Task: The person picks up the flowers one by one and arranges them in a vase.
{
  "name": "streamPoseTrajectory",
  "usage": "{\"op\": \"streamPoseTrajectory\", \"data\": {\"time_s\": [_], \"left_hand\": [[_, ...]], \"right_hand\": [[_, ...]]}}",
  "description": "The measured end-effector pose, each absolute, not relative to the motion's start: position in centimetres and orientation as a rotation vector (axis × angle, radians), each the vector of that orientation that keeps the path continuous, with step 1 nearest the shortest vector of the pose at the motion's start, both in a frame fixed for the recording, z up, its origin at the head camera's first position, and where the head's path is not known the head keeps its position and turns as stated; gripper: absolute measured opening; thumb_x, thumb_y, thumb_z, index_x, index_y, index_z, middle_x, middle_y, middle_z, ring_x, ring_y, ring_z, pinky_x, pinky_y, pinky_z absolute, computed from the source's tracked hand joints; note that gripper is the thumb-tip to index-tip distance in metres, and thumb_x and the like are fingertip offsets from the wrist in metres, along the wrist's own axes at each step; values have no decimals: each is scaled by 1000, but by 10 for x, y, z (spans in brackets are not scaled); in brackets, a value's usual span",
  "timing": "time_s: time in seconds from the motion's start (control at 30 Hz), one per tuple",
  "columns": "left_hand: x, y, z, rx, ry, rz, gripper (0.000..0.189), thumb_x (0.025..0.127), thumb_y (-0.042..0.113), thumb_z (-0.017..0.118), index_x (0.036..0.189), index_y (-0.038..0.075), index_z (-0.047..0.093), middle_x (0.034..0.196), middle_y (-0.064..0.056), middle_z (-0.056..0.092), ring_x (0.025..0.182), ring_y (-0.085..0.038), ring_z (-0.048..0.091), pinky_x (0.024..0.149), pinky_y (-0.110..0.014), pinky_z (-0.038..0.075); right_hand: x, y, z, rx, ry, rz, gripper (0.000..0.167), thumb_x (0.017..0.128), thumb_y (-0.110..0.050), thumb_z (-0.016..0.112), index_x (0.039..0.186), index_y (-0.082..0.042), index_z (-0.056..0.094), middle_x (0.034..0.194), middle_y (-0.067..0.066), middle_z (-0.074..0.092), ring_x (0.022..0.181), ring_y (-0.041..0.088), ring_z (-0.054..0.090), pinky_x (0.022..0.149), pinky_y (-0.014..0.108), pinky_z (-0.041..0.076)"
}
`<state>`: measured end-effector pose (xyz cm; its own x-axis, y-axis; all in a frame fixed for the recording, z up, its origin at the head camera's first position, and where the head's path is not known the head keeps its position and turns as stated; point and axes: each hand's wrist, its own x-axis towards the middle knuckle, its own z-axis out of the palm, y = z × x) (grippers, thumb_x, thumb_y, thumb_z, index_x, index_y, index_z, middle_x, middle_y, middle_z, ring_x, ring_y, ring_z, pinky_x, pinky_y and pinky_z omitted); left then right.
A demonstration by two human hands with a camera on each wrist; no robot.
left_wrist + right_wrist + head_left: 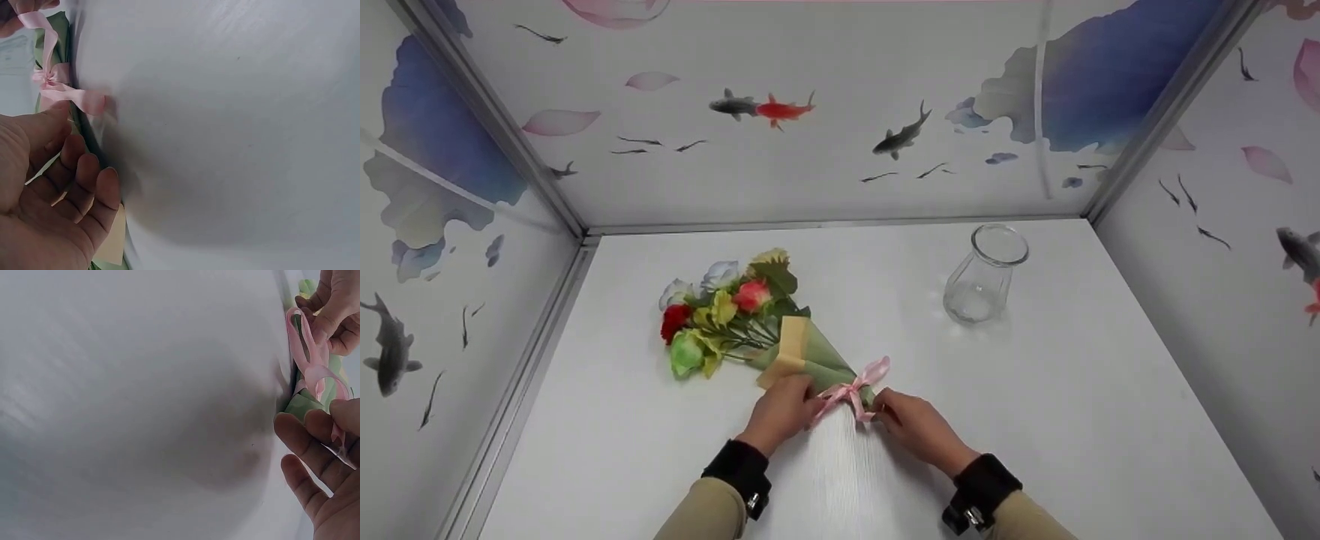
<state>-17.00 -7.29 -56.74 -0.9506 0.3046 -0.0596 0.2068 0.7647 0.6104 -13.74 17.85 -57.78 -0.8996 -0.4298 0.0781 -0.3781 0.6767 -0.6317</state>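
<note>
A bouquet of artificial flowers [723, 307] lies on the white table, blooms toward the back left. Green and tan wrapping paper [823, 358] narrows to a stem end tied with a pink ribbon bow [851, 391]. My left hand [784, 411] is beside the paper, thumb and forefinger pinching the ribbon close to the knot; its other fingers curve loosely in the left wrist view. At the stem end, my right hand [921, 427] pinches a ribbon tail [336, 432] between thumb and fingers. In the left wrist view, that tail stretches from the knot [48, 79] to the right fingertips.
A clear glass vase [976, 289] stands upright at the back right of the table [1080, 390]. White panels with painted fish and petals enclose the table at the back [825, 172] and both sides. Both wrists wear black straps with small cameras.
</note>
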Motion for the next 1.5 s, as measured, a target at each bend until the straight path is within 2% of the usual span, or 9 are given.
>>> {"op": "streamPoseTrajectory", "data": {"time_s": [0.13,0.4,0.83,1.5], "left_hand": [[-172,-73,-565,446,2824,986,23,97,20,70,78,14,59,76,3,57,69,-13,51,63,-34,45],[-173,-72,-557,495,2880,1064,17,99,18,66,82,14,64,79,4,57,74,-12,53,68,-32,46],[-172,-78,-561,542,2869,1120,18,101,11,61,83,11,60,81,2,57,75,-13,53,69,-33,46],[-173,-91,-570,390,2809,1114,17,103,14,57,87,11,54,84,0,51,78,-16,47,71,-36,43]], "right_hand": [[-138,179,-579,-692,2813,-1024,5,100,-12,65,98,-15,63,92,-4,69,76,7,54,67,28,46],[-141,185,-578,-659,2919,-992,7,99,-8,66,98,-14,63,88,-4,67,74,7,55,67,30,49],[-153,213,-582,-272,3029,-973,7,95,-5,70,94,-10,66,76,-1,61,66,11,51,62,33,46],[-153,211,-586,-213,2969,-952,4,96,-5,69,96,-7,65,82,1,66,70,13,55,66,36,48]]}}
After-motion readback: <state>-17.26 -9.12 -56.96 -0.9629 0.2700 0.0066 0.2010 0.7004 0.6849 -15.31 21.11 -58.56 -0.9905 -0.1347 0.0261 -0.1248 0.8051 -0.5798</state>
